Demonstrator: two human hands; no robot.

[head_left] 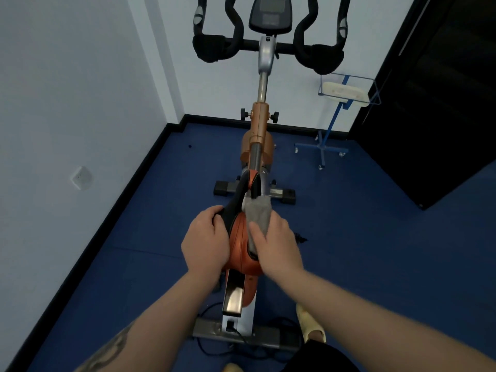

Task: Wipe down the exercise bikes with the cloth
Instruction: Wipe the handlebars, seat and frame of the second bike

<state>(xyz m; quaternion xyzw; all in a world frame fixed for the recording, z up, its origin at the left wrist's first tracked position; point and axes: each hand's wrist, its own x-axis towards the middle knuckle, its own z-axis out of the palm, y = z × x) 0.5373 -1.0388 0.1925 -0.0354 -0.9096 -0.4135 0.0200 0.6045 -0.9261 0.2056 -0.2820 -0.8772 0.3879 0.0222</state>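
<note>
We look down over an exercise bike point(259, 146) that runs from six o'clock up to twelve o'clock in the view, its orange frame in the middle and its black handlebars point(268, 47) with a dark console point(270, 14) at the far end. Nearest us is the saddle point(241, 245), orange with a black edge, its nose pointing toward twelve o'clock. Our left hand point(205, 242) grasps the saddle's black left rim, fingers curled over the edge at about nine o'clock of the seat. Our right hand point(277, 247) grips the grey cloth point(258, 213) and presses it onto the saddle's right side, at about two o'clock of the seat; the cloth sticks out past the fingers toward the seat's nose. (How much of the cloth lies under the palm we cannot tell.) At one o'clock in the room stands a blue wheeled stand point(326, 146) with a wire basket point(374, 88) holding a pale flat object point(345, 93). A dark door point(434, 103) fills the three o'clock side. The blue floor point(375, 251) meets white walls along a black skirting point(128, 181), and a wall socket point(81, 177) sits at nine o'clock. A pale slipper point(312, 326) shows at five o'clock beside the bike's rear base point(209, 328).
</note>
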